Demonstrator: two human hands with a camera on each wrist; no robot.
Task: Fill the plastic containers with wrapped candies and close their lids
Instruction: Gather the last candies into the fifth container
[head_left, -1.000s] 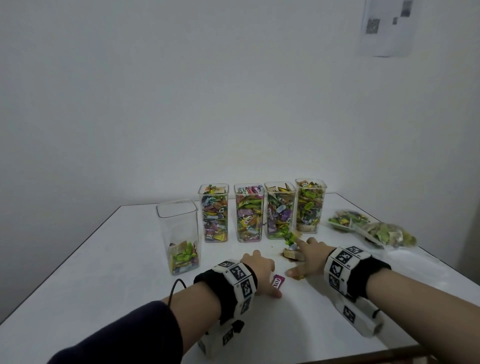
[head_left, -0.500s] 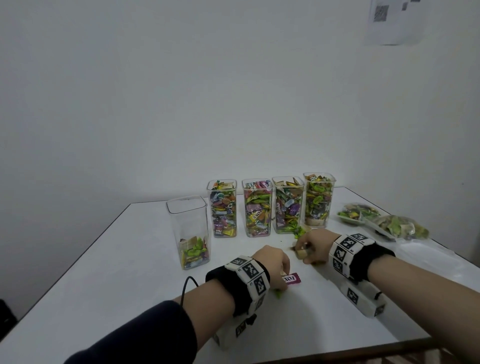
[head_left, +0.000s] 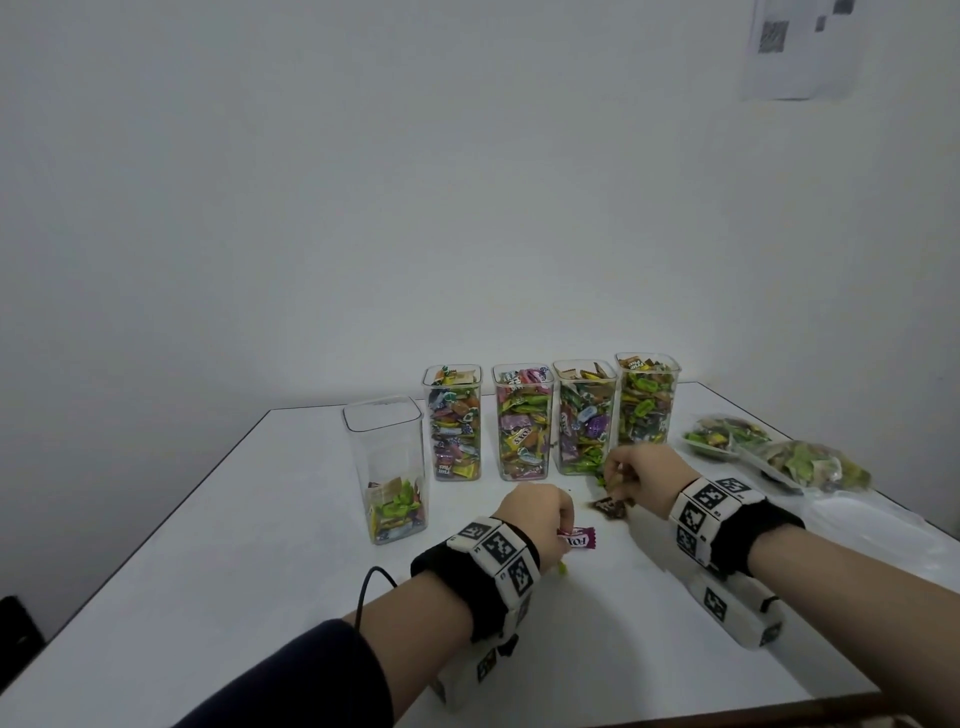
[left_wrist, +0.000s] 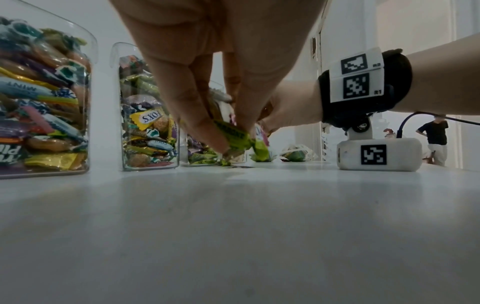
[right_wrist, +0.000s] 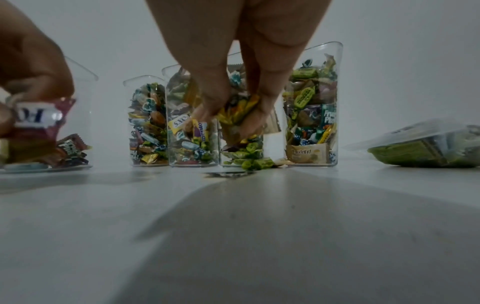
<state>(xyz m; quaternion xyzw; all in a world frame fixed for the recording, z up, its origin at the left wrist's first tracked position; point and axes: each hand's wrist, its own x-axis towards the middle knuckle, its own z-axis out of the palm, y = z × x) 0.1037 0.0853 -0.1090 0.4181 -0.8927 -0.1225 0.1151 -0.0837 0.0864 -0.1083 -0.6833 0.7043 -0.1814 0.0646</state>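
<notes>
Both fists overfull, left hand (head_left: 537, 519) pinching green candy (left_wrist: 235, 136), right hand (head_left: 641, 470) clutching yellow candies (right_wrist: 237, 112): could spill short of near-left container (head_left: 387, 467).

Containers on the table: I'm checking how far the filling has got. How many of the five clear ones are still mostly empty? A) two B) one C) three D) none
B: only the leftmost container holds just a shallow layer of candies at its bottom; the other four in the row are packed to the rim.

Dark sleeve (head_left: 311, 675), black wristbands (head_left: 452, 582) bearing white tag blocks (head_left: 501, 545), thin black cable (head_left: 371, 584).
</notes>
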